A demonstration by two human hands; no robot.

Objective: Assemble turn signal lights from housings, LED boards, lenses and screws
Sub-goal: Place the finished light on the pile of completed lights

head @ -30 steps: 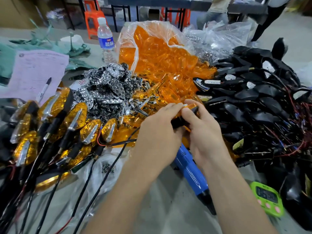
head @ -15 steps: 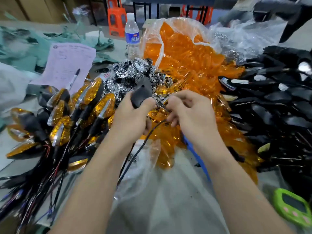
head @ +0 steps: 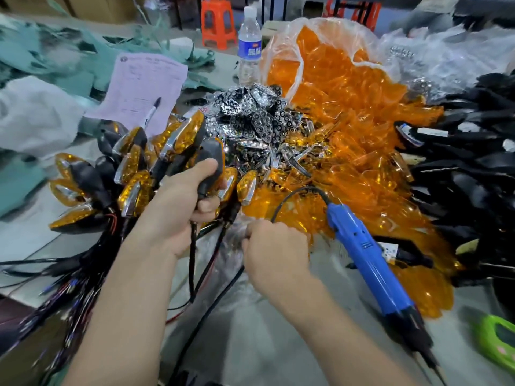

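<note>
My left hand [head: 181, 207] grips a black housing [head: 211, 162] upright, and its black wire hangs down below my fist. Just to the right and lower, my right hand [head: 276, 249] has its fingers curled down onto a clear plastic bag [head: 231, 263]; whether they hold anything is hidden. A blue electric screwdriver [head: 365, 254] lies on the table right of that hand, tip toward me. Behind are a pile of silver LED reflector boards [head: 256, 118], a heap of orange lenses [head: 348, 107] spilling from a bag, and black housings [head: 468, 151] at the right.
Assembled orange lights [head: 133, 174] with trailing wires are stacked at the left. A water bottle [head: 249, 43], a pink paper [head: 145, 84] with a pen [head: 152, 112], and a green timer [head: 498, 341] at the lower right also sit on the table.
My hands have parted. The left has moved left and raised the housing near the assembled lights; the right has dropped to the clear bag. The view has swung left.
</note>
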